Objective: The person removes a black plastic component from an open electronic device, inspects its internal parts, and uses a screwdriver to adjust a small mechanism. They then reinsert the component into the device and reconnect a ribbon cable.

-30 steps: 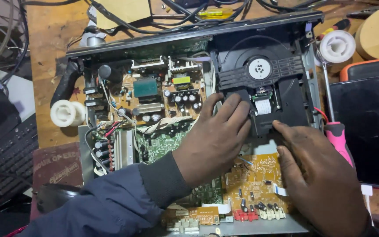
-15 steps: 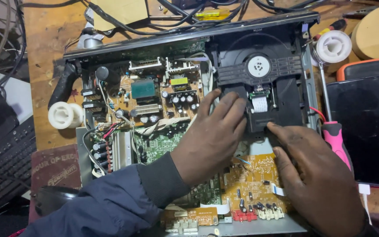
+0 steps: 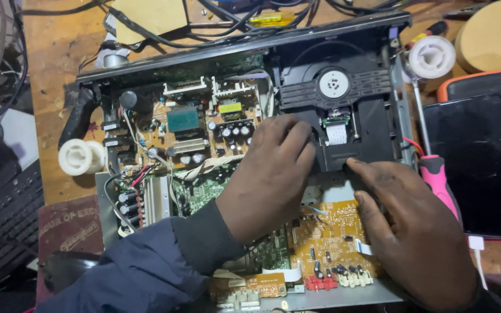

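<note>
While both hands' fingers press flat, unclenched, the left hand [image 3: 271, 174] and right hand [image 3: 404, 223] crowd the disc drive [image 3: 343, 116] near edge.

Black disc drive [image 3: 343, 110], orange circuit board [image 3: 334, 232], pink screwdriver handle [image 3: 439, 182], white tape rolls [image 3: 79, 156], navy sleeve [image 3: 134, 272]

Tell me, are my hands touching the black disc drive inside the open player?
Touching. The head view shows the left hand with fingertips on the black disc drive and the right hand with fingers pressed against its lower edge.
</note>
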